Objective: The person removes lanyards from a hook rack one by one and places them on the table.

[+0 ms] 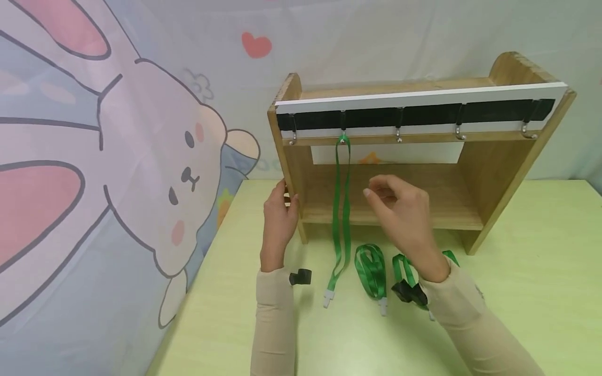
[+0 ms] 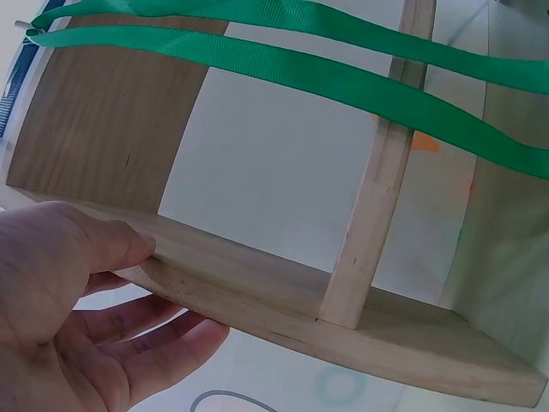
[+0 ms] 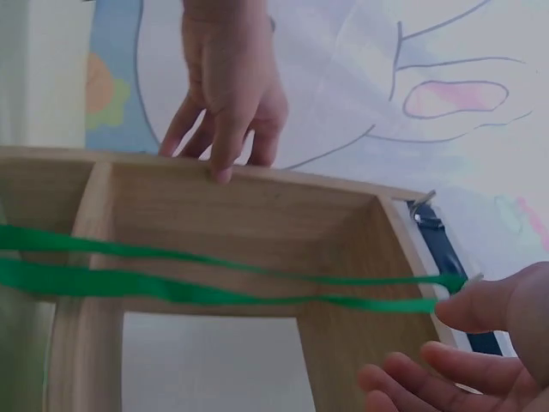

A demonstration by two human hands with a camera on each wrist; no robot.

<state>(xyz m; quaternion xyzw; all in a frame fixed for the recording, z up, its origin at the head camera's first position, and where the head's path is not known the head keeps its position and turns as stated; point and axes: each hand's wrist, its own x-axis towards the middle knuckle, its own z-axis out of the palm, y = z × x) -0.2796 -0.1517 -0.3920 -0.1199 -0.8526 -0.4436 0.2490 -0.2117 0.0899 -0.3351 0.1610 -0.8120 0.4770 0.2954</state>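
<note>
1. Likely light, soft, slippery; the green strap (image 1: 335, 209) hangs from a hook (image 1: 343, 125) toward the worktop's (image 1: 211, 324) back edge; best pinched near its clip (image 1: 328, 297).
2. Left grip (image 1: 281, 209) pinches the shelf (image 1: 498, 156); right grip (image 1: 406, 211) relaxed, holding nothing.

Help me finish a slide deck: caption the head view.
A green lanyard hangs from a hook on the rack, the left hand gripping its side, the right hand empty.

The rack (image 1: 451, 193) is matt, grained wood, with glossy metal hooks (image 1: 398, 133) along its front. Before it hangs a ribbed cloth lanyard (image 1: 336, 214) with a plastic-looking clip (image 1: 328, 298). Behind the rack is a creased cloth backdrop (image 1: 357, 47); beneath, a smooth tabletop (image 1: 226, 313).
</note>
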